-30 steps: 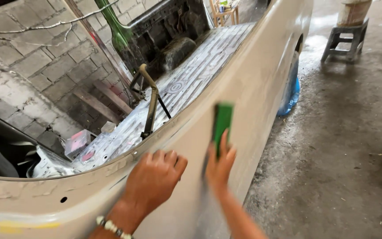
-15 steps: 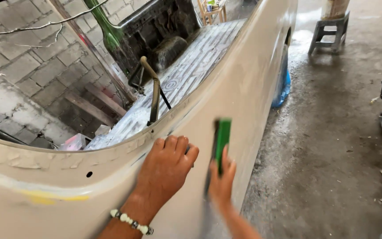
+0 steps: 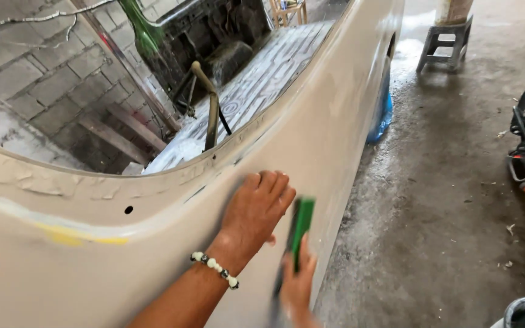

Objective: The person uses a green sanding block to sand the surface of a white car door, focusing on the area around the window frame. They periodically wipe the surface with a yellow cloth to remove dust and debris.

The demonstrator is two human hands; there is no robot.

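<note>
Green sanding block (image 3: 302,226) pressed edge-on against the beige car body panel (image 3: 335,121), low on its side.

The right hand (image 3: 298,282) grips the block from below, fingers closed around its lower end, though motion blur hides the exact hold. Just beside it, the left hand (image 3: 255,209) lies flat on the panel, fingers together and spread over the curve, holding nothing; a beaded bracelet (image 3: 216,269) circles that wrist. Further off, a stool (image 3: 442,45) stands on the wet concrete floor (image 3: 445,200).
</note>
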